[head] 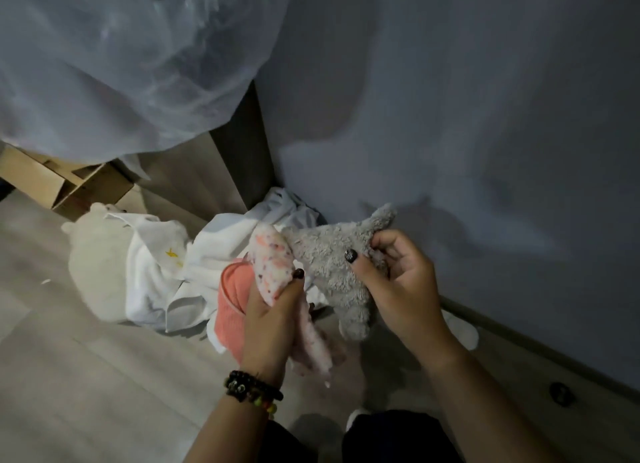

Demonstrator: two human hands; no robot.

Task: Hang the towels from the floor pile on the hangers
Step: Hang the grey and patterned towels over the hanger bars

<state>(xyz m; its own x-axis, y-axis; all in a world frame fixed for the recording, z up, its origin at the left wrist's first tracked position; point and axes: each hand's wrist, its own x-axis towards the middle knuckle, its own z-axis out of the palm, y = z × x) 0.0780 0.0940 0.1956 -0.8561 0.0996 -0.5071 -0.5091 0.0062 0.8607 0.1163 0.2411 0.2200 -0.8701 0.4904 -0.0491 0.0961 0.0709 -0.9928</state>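
Right hand [391, 282] pinches fluffy grey terry towel [341, 272] at its top edge, left hand [273, 320] grips speckled pink-white cloth [273, 265]; both look light, limp, best held by corners.

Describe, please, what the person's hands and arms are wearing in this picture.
Both forearms are bare, with no sleeves. The left hand has dark beaded bracelets at the wrist, some beads yellow, green and red. Nails on the left hand and the right hand are painted dark.

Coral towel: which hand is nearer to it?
Left. The left hand, gripping a speckled towel, lies right against the coral towel; the right hand holds the grey towel farther off.
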